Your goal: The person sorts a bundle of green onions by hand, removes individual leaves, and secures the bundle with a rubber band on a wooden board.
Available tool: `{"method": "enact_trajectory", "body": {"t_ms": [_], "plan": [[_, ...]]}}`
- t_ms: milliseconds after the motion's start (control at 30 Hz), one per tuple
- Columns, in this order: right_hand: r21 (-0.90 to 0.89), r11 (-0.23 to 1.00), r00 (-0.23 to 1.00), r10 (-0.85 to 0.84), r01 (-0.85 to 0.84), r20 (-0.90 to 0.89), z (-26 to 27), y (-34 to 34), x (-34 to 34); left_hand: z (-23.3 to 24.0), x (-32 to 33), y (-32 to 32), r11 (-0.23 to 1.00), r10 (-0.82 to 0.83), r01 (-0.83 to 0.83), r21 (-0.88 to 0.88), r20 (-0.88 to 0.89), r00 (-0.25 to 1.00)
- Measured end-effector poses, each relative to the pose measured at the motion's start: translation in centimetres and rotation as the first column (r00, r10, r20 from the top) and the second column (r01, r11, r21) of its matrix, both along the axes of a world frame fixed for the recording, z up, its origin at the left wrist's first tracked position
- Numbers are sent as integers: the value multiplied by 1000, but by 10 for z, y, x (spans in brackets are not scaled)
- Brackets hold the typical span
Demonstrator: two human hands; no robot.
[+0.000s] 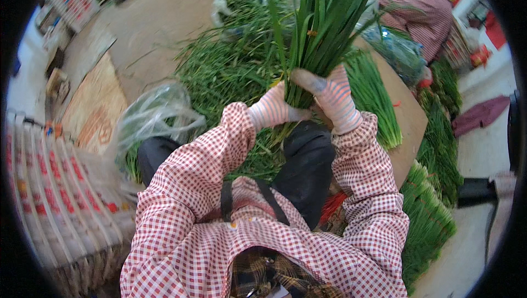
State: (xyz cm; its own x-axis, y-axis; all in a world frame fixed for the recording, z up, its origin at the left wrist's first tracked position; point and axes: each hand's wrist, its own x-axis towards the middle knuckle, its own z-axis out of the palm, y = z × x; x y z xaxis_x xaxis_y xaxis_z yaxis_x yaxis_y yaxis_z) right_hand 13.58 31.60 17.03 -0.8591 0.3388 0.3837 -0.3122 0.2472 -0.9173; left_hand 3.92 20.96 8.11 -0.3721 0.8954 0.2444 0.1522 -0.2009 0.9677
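Note:
A thick bunch of long, flat green leaves (319, 38), like garlic chives, stands upright between my hands, its tips fanning out at the top of the view. My left hand (273, 108), in a striped knit glove, is wrapped around the lower part of the bunch. Higher up, on the right side, my right hand (335, 96) grips it in a matching glove with a dirty grey thumb. The lower stem ends are partly hidden behind my gloves and dark-trousered knee (308, 149). Loose green leaves (230, 67) are heaped on the floor beyond my left hand.
Trimmed green bundles (374, 96) lie on a brown board (405, 121) to the right, with more bundles (428, 224) stacked nearer. A clear plastic bag (156, 108) and a crate-like stack (61, 191) stand left. Another person (424, 22) sits at upper right.

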Motion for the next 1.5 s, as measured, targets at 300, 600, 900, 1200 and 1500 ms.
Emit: {"method": "enact_trajectory", "body": {"t_ms": [300,600,900,1200,1500], "plan": [[-41,968,965,-250,248,-76,-47,125,11,-6,-35,191,911,-387,396,-117,93,917],[-54,977,954,-187,204,235,-31,101,-43,26,-40,100,966,-168,238,-99,455,875],[789,610,897,-307,-71,318,-39,17,-92,-18,-43,-30,991,-128,24,132,878,461],[-226,937,778,347,-266,524,-95,-73,-18,-33,-55,-71,937,129,-349,-14,943,307],[-619,781,815,411,-83,409,-111,-86,-28,-42,-64,-76,877,-127,-395,273,925,359]]}}
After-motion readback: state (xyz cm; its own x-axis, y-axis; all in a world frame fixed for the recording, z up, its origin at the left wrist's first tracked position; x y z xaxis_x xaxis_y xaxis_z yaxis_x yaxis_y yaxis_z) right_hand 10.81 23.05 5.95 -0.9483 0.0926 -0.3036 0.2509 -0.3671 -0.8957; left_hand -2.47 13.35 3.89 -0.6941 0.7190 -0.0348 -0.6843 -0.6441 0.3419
